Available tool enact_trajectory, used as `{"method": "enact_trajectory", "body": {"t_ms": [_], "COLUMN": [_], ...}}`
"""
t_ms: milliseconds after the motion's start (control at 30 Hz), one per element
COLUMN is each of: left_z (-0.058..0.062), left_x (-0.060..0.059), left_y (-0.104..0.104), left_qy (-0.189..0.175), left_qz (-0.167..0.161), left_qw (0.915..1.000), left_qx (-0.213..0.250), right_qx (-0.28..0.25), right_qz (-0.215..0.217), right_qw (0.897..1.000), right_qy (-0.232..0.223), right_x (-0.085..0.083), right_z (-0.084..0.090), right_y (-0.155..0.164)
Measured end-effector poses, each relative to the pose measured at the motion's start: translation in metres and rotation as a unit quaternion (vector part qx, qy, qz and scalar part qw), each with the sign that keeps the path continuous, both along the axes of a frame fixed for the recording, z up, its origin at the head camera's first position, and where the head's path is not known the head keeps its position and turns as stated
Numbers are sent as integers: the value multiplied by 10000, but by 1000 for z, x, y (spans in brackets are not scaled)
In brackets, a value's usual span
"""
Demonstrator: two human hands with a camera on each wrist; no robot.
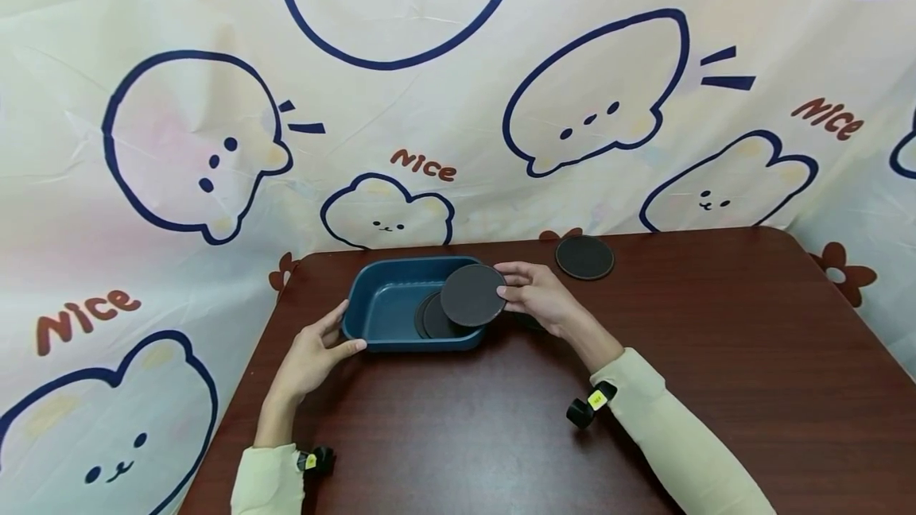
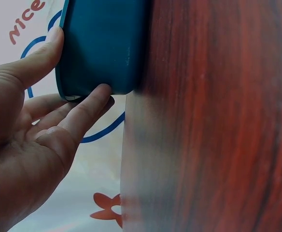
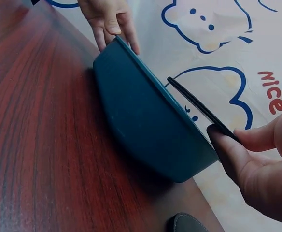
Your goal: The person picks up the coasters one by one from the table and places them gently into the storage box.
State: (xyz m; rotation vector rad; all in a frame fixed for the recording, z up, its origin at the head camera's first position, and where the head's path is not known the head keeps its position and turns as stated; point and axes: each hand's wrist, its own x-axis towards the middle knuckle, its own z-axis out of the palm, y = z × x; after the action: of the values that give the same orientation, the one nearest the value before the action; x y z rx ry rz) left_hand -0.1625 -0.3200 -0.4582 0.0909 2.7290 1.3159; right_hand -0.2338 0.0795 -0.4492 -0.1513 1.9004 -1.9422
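One left hand [image 1: 309, 358] grips a tray's [image 1: 386, 304] left end; the right hand [image 1: 540, 296] pinches a disc [image 1: 471, 296].
That disc tilts over the tray's right end, partly covering the inner discs [image 1: 436, 324]. Under the right hand, a dark shape [image 1: 529, 323] is mostly hidden; a far disc [image 1: 585, 257] sits by the back edge of the table [image 1: 716, 340], which extends rightward.

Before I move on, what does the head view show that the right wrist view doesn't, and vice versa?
Only the head view: the inside of the blue rectangular basin and the dark round coasters lying in it.
Only the right wrist view: the held coaster edge-on, as a thin dark strip.
Both: the left hand touching the basin, the right hand pinching the held coaster, and the wood-grain table.
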Motion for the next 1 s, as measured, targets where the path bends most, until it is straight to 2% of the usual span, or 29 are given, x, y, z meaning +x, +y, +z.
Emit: {"method": "enact_trajectory", "body": {"t_ms": [1000], "left_z": [1], "left_x": [1], "left_y": [2], "left_qy": [-116], "left_qz": [89], "left_qw": [9999], "left_qx": [-62], "right_qx": [690], "right_qz": [250], "right_qw": [9970], "right_qy": [226], "right_x": [-20], "right_z": [8], "right_y": [-36]}}
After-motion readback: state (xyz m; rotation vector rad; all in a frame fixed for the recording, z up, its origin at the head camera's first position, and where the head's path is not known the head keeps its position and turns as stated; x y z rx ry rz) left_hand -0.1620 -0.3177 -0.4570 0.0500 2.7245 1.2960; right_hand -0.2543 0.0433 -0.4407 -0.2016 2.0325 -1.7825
